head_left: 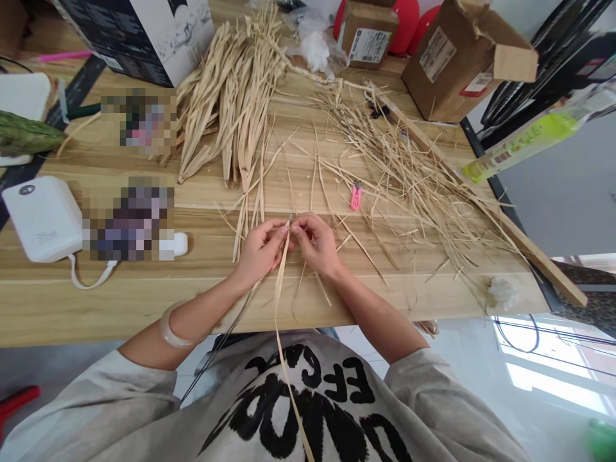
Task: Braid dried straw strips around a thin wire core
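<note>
My left hand (262,249) and my right hand (316,242) meet at the table's front part, fingertips pinched close together. Between them is the upper end of a long pale straw strip (280,282), which hangs down over my shirt. A small dark metallic tip shows at the fingertips; what it belongs to is hidden. Thin dark wires (235,324) run from beneath my left hand down past the table edge. Beyond my hands, to the right, lies a small pink-handled snipper (356,196). Loose straw strips (320,173) lie around my hands.
A thick bundle of dried leaves (235,96) lies at the back left, thin straw (399,167) at the right beside a long wooden strip (481,205). Cardboard boxes (445,83) stand behind. At left are a white power bank (43,218) and a blurred-out object.
</note>
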Action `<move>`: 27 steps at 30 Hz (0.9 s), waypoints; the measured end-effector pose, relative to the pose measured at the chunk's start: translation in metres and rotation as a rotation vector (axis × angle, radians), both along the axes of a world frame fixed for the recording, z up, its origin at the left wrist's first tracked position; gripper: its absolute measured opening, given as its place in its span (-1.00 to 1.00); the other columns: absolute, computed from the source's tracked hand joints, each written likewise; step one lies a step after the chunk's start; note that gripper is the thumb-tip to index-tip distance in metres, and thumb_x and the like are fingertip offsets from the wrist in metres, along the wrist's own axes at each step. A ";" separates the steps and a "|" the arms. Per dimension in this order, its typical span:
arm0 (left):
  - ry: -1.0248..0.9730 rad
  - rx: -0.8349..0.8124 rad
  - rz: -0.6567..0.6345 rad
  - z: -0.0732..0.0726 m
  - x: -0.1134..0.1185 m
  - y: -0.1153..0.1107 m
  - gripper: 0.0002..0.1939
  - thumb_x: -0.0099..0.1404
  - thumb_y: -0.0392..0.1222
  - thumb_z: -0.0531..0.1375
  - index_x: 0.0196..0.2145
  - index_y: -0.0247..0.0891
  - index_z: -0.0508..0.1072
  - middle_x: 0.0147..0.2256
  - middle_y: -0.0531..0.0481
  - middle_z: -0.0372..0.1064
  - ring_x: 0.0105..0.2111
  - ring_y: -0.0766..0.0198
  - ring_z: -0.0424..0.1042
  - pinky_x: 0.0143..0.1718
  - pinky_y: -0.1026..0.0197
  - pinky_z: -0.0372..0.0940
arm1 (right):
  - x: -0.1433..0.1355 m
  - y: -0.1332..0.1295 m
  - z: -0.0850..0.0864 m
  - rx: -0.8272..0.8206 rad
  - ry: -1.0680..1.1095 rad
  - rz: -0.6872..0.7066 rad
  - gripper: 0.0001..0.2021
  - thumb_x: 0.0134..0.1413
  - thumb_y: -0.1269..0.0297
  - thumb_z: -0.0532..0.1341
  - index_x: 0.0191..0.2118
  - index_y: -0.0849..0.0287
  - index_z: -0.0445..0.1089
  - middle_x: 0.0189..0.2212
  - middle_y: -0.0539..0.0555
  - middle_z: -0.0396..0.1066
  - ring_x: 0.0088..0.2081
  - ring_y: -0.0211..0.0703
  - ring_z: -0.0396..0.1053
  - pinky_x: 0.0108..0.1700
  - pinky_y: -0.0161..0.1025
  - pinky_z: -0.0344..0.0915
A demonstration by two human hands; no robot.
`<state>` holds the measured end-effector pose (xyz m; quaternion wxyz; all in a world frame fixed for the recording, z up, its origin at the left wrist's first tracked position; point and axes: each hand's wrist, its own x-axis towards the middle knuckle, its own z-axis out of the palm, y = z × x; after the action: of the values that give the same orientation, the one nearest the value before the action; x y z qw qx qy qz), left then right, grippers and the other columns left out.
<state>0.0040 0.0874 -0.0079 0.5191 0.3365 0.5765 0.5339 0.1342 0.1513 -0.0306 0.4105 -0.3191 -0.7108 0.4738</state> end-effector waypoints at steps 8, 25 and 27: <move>-0.025 0.047 -0.068 -0.003 -0.003 -0.002 -0.55 0.22 0.11 0.29 -0.13 -0.33 0.42 -0.55 0.10 0.41 -0.82 0.49 0.10 -0.83 0.37 -0.05 | -0.002 0.003 0.003 -0.434 0.196 -0.003 -0.59 -0.10 -0.12 0.38 -0.41 0.18 0.40 -0.54 -0.07 0.32 -0.48 -0.34 0.21 -0.35 -0.27 0.20; -0.095 0.059 -0.121 -0.006 -0.004 -0.001 -0.48 0.22 0.11 0.31 -0.01 -0.32 0.46 -0.53 0.10 0.42 -0.82 0.51 0.13 -0.83 0.37 -0.05 | -0.006 0.005 -0.003 -0.756 0.373 0.066 -0.55 -0.39 0.00 0.54 -0.50 0.18 0.37 -0.68 -0.12 0.40 -0.62 -0.37 0.30 -0.50 -0.35 0.19; -0.088 0.056 -0.126 -0.004 -0.004 -0.001 -0.49 0.22 0.10 0.32 -0.03 -0.34 0.48 -0.53 0.10 0.40 -0.81 0.52 0.13 -0.83 0.37 -0.05 | -0.005 0.005 -0.003 -0.704 0.340 0.066 -0.57 -0.33 0.03 0.52 -0.50 0.17 0.33 -0.67 -0.12 0.38 -0.60 -0.37 0.31 -0.48 -0.35 0.22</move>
<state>0.0002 0.0862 -0.0114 0.5670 0.3626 0.5154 0.5304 0.1288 0.1558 -0.0337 0.3724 -0.3342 -0.4366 0.7476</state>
